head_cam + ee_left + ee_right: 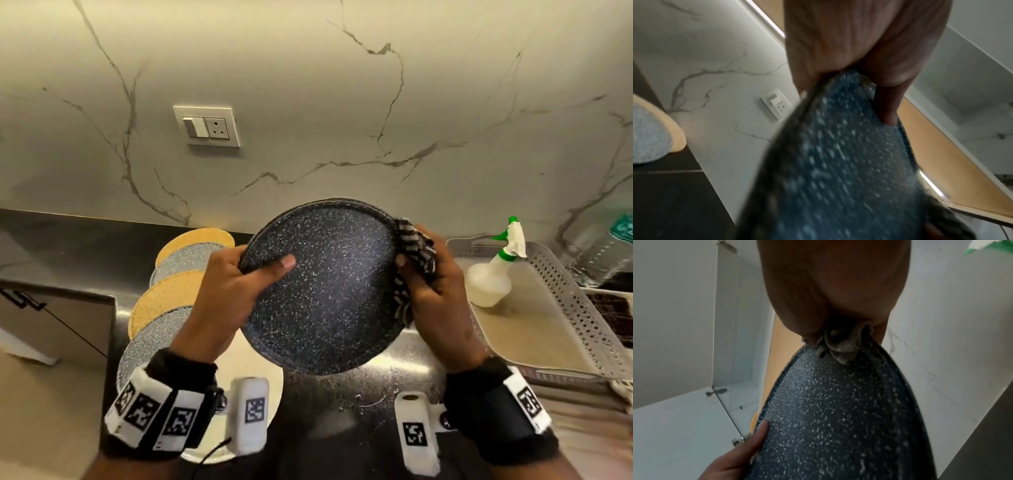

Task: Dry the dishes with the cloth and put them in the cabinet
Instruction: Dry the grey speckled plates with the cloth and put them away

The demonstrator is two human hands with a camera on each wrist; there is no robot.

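Observation:
A dark speckled round plate (325,284) is held tilted above the counter, between both hands. My left hand (236,281) grips its left rim, thumb lying across the face and fingers behind. My right hand (428,284) pinches a black-and-white striped cloth (416,248) against the plate's right rim. In the left wrist view the plate (838,162) fills the frame under my left hand (849,65). In the right wrist view the crumpled cloth (842,340) sits between my right hand (830,288) and the plate (849,418).
Several yellow and grey speckled plates (171,291) lie overlapping on the dark counter at left. A perforated grey tray (565,308) at right holds a spray bottle (493,274). A wall socket (207,126) is on the marble backsplash. An open white cabinet (684,353) shows overhead.

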